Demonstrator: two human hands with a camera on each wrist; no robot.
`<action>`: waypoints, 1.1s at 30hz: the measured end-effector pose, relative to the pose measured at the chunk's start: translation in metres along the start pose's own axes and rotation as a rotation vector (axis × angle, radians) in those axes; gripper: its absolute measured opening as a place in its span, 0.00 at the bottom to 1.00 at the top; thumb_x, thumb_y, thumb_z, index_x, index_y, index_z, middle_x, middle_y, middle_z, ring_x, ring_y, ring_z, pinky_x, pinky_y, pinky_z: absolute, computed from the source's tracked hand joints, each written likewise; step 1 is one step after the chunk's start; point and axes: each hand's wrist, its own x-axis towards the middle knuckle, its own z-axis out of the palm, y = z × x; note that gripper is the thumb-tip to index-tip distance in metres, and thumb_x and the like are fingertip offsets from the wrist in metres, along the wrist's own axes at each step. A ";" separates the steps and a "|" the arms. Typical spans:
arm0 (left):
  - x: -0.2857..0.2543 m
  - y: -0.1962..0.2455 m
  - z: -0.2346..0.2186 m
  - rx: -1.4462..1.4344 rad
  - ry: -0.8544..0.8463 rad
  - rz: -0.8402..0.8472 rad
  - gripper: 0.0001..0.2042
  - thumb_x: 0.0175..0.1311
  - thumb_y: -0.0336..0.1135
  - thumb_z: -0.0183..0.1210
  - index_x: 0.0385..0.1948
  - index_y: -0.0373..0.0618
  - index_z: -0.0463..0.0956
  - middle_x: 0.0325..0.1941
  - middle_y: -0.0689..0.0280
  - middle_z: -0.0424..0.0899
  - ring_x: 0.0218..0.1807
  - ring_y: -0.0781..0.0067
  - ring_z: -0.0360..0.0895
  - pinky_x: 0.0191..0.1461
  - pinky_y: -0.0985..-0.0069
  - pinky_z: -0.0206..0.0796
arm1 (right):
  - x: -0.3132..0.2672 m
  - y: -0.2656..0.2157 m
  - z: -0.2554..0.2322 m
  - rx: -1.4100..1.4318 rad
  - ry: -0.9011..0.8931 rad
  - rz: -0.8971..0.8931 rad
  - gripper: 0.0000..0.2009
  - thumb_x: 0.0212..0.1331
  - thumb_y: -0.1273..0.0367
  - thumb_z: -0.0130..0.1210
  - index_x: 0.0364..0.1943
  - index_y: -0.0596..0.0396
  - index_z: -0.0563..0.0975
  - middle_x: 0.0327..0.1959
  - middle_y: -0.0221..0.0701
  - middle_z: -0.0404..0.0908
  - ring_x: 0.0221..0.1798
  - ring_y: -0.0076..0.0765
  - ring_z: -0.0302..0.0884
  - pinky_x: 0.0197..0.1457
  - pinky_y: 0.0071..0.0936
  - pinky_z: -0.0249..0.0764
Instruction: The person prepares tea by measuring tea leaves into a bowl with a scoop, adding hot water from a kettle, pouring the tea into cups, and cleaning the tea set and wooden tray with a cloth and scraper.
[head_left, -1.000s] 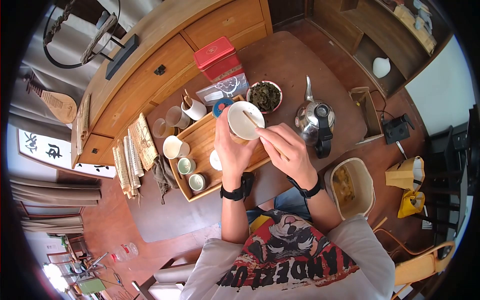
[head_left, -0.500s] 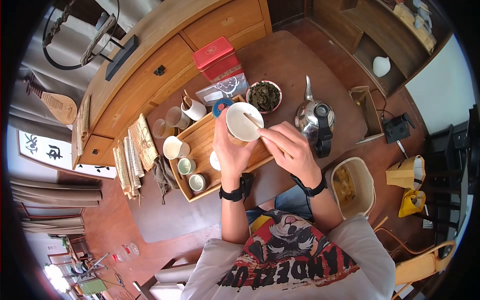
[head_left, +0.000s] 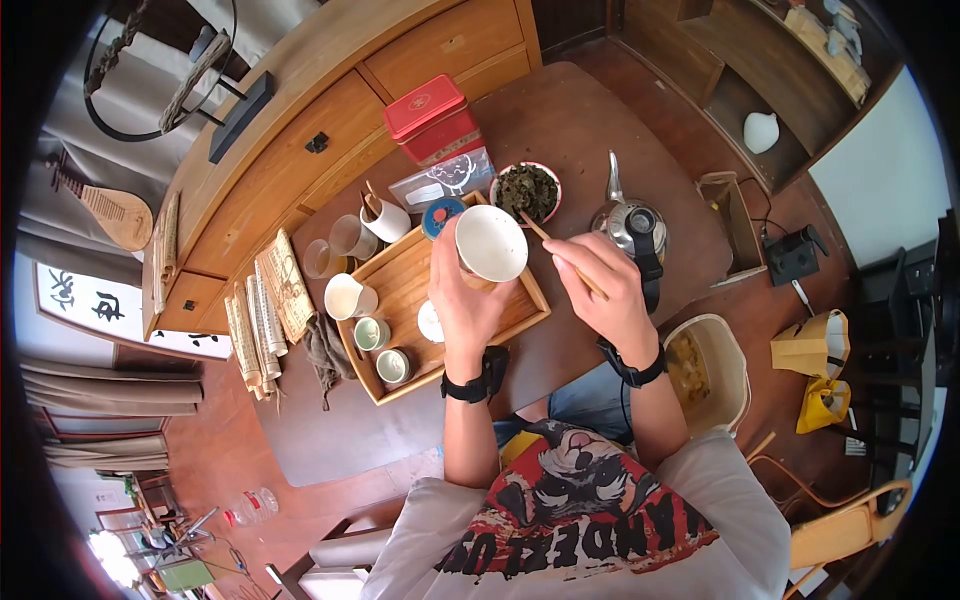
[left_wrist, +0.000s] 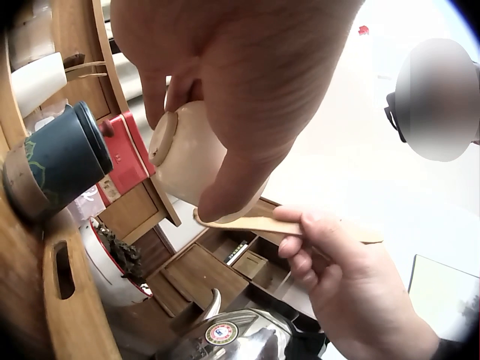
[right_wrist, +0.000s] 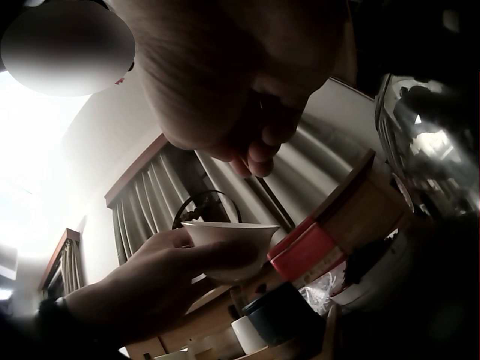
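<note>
My left hand (head_left: 462,305) grips a white handleless cup (head_left: 492,243) with a flared rim, raised over the tray and tilted so its inside faces the head view. A few dark specks cling to its inner wall. In my right hand (head_left: 608,290) is a slim wooden tea scoop (left_wrist: 255,224) with a bent tip, pinched between thumb and fingers. The scoop lies outside the cup, beside its right edge, its tip overlapping the near edge of the leaf bowl in the head view. That white bowl (left_wrist: 97,266) holds a heap of dark wet tea leaves (head_left: 526,190).
Below lies a wooden tray (head_left: 410,262) with two small cups, a white pitcher (head_left: 348,297) and a white lid-like disc (head_left: 430,322). A blue canister (left_wrist: 64,161) stands near the leaf bowl. Farther off are a red tin (head_left: 430,108), a steel kettle (head_left: 628,215) and a waste bin (head_left: 738,385).
My right hand has drawn the scoop out of the cup and shifted to the right, its tip now toward the leaf bowl. The cup stays nearly in place in my left hand.
</note>
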 end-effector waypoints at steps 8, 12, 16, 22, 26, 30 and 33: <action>0.000 -0.002 0.004 -0.014 0.010 0.015 0.42 0.49 0.29 0.83 0.71 0.39 0.74 0.77 0.50 0.80 0.71 0.49 0.85 0.74 0.59 0.77 | 0.004 -0.009 0.006 0.088 0.016 -0.067 0.12 0.65 0.82 0.67 0.51 0.62 0.87 0.42 0.39 0.86 0.40 0.45 0.84 0.43 0.39 0.81; -0.001 -0.002 0.004 -0.010 0.002 0.008 0.42 0.49 0.29 0.83 0.71 0.39 0.74 0.77 0.50 0.81 0.70 0.49 0.85 0.73 0.59 0.77 | 0.003 -0.009 0.008 0.085 0.003 -0.060 0.12 0.65 0.83 0.67 0.51 0.62 0.87 0.42 0.39 0.86 0.41 0.46 0.84 0.43 0.39 0.81; 0.000 0.001 0.001 0.010 0.020 0.019 0.42 0.49 0.30 0.83 0.71 0.39 0.74 0.76 0.50 0.81 0.70 0.49 0.85 0.73 0.59 0.77 | 0.003 -0.006 0.004 0.016 0.042 -0.036 0.13 0.64 0.83 0.66 0.51 0.62 0.87 0.42 0.40 0.87 0.40 0.48 0.85 0.43 0.39 0.82; -0.001 -0.002 0.005 -0.005 0.012 0.001 0.42 0.49 0.30 0.84 0.71 0.39 0.74 0.76 0.50 0.81 0.70 0.49 0.85 0.73 0.59 0.77 | 0.004 -0.014 0.002 0.083 0.017 -0.051 0.12 0.64 0.83 0.67 0.51 0.62 0.87 0.41 0.39 0.86 0.39 0.46 0.84 0.42 0.39 0.81; 0.000 -0.002 0.004 0.019 0.001 0.039 0.43 0.48 0.30 0.84 0.71 0.39 0.74 0.76 0.49 0.81 0.70 0.49 0.85 0.73 0.59 0.77 | 0.004 -0.011 0.005 0.055 0.042 -0.030 0.11 0.65 0.83 0.67 0.50 0.62 0.87 0.40 0.39 0.86 0.39 0.47 0.84 0.42 0.39 0.81; 0.001 0.001 0.003 0.011 0.011 0.022 0.43 0.49 0.29 0.84 0.72 0.39 0.74 0.77 0.49 0.81 0.71 0.49 0.84 0.74 0.58 0.76 | 0.006 -0.004 0.000 -0.003 0.073 0.020 0.11 0.66 0.83 0.66 0.50 0.62 0.87 0.40 0.40 0.87 0.40 0.48 0.85 0.44 0.39 0.82; 0.001 0.000 0.002 0.013 0.011 0.029 0.43 0.48 0.28 0.84 0.72 0.39 0.74 0.77 0.49 0.80 0.72 0.48 0.83 0.75 0.58 0.75 | 0.006 -0.006 0.000 0.010 0.102 0.049 0.11 0.66 0.82 0.66 0.51 0.61 0.87 0.40 0.40 0.87 0.39 0.48 0.86 0.45 0.40 0.82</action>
